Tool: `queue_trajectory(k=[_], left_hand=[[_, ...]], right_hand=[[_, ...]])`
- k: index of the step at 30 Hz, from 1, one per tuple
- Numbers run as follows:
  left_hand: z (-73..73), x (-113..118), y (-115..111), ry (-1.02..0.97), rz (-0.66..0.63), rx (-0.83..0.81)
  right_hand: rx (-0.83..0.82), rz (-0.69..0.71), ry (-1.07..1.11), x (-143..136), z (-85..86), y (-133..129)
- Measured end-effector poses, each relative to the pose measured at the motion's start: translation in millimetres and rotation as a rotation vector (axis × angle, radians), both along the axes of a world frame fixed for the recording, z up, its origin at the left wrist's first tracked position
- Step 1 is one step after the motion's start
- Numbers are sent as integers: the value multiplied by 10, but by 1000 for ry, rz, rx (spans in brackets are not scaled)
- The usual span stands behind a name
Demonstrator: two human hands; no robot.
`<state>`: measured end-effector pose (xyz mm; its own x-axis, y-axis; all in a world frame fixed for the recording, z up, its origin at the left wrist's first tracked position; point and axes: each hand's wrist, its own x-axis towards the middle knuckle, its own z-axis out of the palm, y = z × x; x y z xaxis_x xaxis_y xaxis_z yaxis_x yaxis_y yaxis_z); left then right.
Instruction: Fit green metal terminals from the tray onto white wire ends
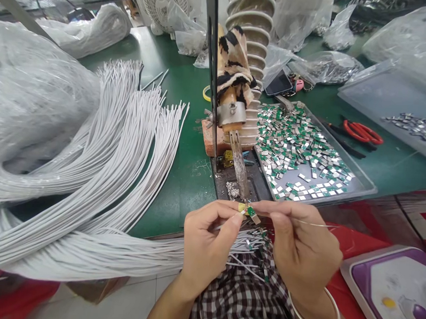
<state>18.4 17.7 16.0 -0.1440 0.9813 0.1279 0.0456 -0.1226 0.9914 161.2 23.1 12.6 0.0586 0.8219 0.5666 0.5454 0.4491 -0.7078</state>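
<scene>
Left hand (213, 234) pinches small green board (254, 214) at soldering iron (239, 163); right hand (303, 238) grips thin wire (314, 224). Worktop (187, 177) edge close by hands; room ahead-left, before white cables (136, 132); tray (360, 188) crowds ahead-right.

Fan (161, 7) and hose (250, 20) – tops cropped by upper edge. Wires (129, 132) run out at left. Purple-white box (373, 284) cut off, lower right. Iron (239, 165) tip at board (254, 217) – too small to tell whether touching. Left hand (211, 241): curled fingers partly hidden.
</scene>
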Motion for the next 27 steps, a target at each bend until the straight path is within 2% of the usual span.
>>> queue_trajectory(k=[4, 11, 18, 23, 27], left_hand=[[43, -17, 29, -4, -2, 12], [114, -25, 41, -9, -7, 13], [72, -52, 11, -57, -59, -17], [69, -50, 9, -42, -44, -25], [75, -52, 27, 29, -77, -7]], right_hand=[[162, 62, -129, -2, 70, 8], [203, 86, -229, -11, 128, 3], [188, 124, -156, 9, 143, -25], [164, 164, -63, 14, 103, -28], [-19, 166, -12, 35, 119, 7]])
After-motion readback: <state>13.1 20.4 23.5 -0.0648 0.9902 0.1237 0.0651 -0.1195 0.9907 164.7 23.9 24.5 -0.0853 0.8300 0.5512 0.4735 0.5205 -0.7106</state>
